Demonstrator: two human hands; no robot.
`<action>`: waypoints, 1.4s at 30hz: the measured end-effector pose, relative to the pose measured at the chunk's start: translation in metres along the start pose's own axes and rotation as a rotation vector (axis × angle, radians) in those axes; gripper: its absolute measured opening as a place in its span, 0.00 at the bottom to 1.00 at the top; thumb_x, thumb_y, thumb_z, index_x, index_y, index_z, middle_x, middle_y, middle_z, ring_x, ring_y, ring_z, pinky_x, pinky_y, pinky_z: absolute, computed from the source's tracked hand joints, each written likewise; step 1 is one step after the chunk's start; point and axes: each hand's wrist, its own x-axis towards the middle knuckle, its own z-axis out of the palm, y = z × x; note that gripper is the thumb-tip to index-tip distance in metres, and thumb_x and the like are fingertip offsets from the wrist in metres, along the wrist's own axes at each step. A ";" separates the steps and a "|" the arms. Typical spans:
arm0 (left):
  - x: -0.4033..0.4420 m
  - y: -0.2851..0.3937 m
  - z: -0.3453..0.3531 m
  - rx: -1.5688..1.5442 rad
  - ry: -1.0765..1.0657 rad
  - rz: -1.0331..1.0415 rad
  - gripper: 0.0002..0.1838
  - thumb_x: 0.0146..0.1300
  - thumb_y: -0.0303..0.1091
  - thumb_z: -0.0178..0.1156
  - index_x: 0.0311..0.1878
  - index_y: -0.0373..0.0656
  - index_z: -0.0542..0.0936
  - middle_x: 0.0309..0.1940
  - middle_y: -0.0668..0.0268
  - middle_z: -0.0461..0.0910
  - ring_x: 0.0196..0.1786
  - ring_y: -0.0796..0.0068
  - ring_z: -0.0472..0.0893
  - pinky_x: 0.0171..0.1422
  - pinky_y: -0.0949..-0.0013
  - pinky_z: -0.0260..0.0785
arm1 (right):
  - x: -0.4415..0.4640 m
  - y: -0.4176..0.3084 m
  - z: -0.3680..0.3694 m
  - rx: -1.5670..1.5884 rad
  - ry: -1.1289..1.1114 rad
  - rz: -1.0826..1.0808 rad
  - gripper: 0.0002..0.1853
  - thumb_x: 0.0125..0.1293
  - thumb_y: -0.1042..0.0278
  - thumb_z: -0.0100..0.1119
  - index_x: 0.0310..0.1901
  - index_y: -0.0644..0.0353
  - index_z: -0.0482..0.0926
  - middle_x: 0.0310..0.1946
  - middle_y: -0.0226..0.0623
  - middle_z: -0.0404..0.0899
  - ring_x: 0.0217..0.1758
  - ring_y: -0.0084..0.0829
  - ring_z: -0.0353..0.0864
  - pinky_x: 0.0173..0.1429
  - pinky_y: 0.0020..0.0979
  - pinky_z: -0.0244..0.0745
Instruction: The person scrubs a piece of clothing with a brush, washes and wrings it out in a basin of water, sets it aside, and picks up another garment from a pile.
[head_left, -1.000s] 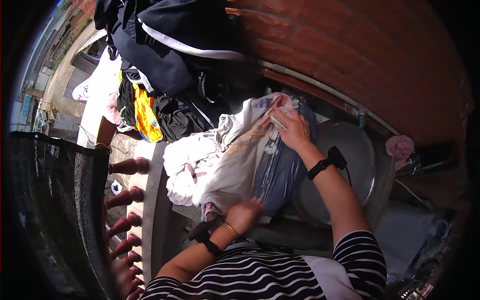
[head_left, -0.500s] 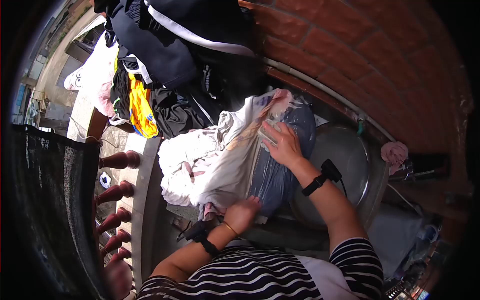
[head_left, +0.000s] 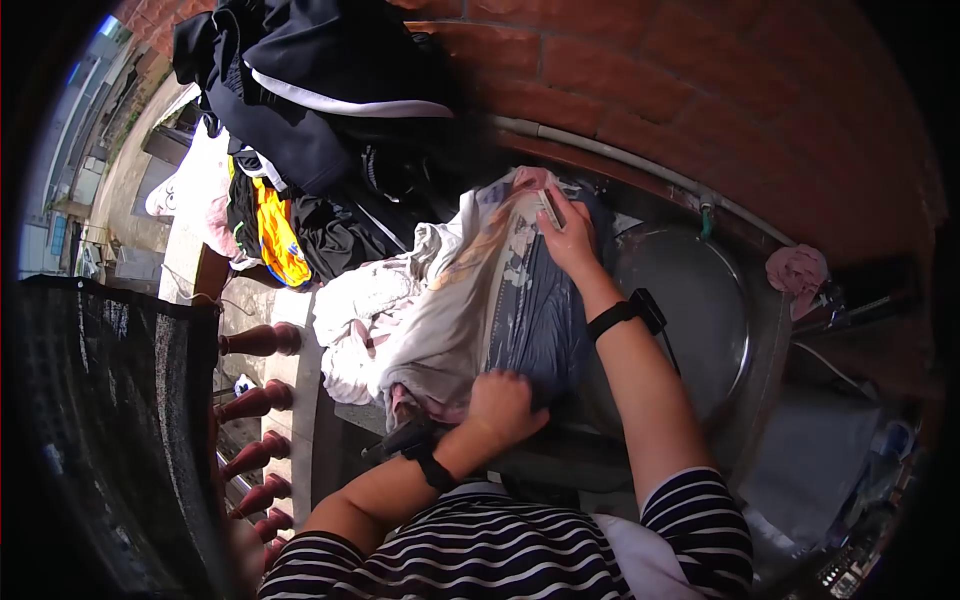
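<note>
A wet blue-grey garment (head_left: 535, 315) with a pale patterned panel and whitish suds lies spread in front of me. My right hand (head_left: 570, 235) is at its far end, closed around a pale block that looks like a scrub brush (head_left: 551, 210), tilted on edge. At the near end, my left hand (head_left: 505, 408) is a fist on the garment's lower edge; the cloth inside it is mostly hidden. Bunched white laundry (head_left: 375, 310) lies against the garment's left side.
Right of the garment sits a round metal basin (head_left: 690, 320). Dark clothes (head_left: 310, 110) are heaped at the back left, with a yellow garment (head_left: 278, 235) below them. A brick wall (head_left: 640, 70) with a pipe (head_left: 640, 170) stands behind, a baluster railing (head_left: 255, 400) to the left.
My right hand has moved up the garment with the brush, which has turned on edge. My left hand has shifted slightly right along the near edge. The whole view has shifted a little.
</note>
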 end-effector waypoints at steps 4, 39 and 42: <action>0.065 0.044 0.026 0.130 0.412 0.091 0.35 0.50 0.49 0.70 0.60 0.44 0.73 0.60 0.53 0.71 0.61 0.50 0.73 0.57 0.57 0.71 | -0.072 0.088 -0.067 0.178 0.326 0.222 0.32 0.68 0.54 0.61 0.72 0.52 0.68 0.53 0.55 0.76 0.57 0.53 0.76 0.63 0.42 0.71; -0.047 -0.109 0.046 -0.319 0.002 0.134 0.09 0.39 0.30 0.59 0.25 0.40 0.85 0.24 0.49 0.82 0.30 0.45 0.83 0.40 0.51 0.79 | -0.164 -0.075 -0.015 -0.240 -0.669 -0.440 0.33 0.59 0.59 0.69 0.67 0.28 0.74 0.57 0.40 0.72 0.56 0.48 0.74 0.62 0.47 0.70; -0.042 -0.110 0.040 -0.302 -0.044 0.163 0.09 0.39 0.30 0.59 0.25 0.40 0.85 0.24 0.49 0.82 0.30 0.45 0.83 0.40 0.50 0.79 | -0.077 -0.027 -0.008 -0.484 -0.344 -0.471 0.32 0.59 0.59 0.68 0.67 0.29 0.74 0.55 0.41 0.72 0.57 0.48 0.73 0.60 0.47 0.71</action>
